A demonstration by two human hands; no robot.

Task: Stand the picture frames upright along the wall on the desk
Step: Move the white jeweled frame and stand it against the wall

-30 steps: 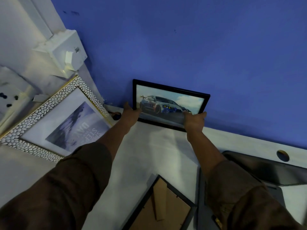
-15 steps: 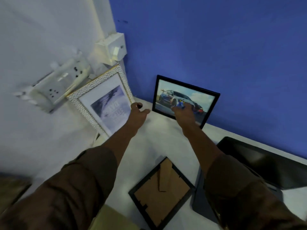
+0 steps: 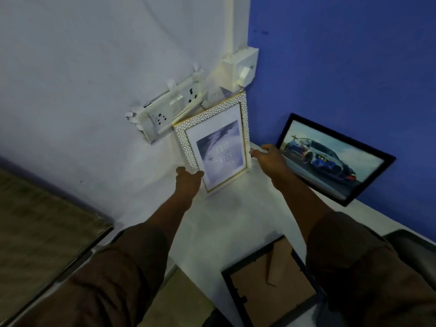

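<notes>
A white pebbled frame with gold trim [image 3: 218, 140] leans upright in the corner of the white desk [image 3: 238, 215]. My left hand [image 3: 188, 181] touches its lower left edge with fingers apart. My right hand [image 3: 267, 155] sits at the frame's right edge, fingers spread; whether it grips is unclear. A black frame with a racing car picture [image 3: 330, 156] leans against the blue wall to the right, apart from both hands. A third black frame [image 3: 269, 283] lies face down near the desk's front, its brown backing and stand showing.
A white socket strip [image 3: 165, 109] and a switch box [image 3: 241, 67] are mounted on the white wall just behind the pebbled frame. A dark flat object [image 3: 410, 246] lies at the right edge. A lower brown surface [image 3: 40, 230] is to the left of the desk.
Both hands left the car picture frame, which now leans alone on the blue wall, and moved left to the white pebbled frame in the corner. My view turned left.
</notes>
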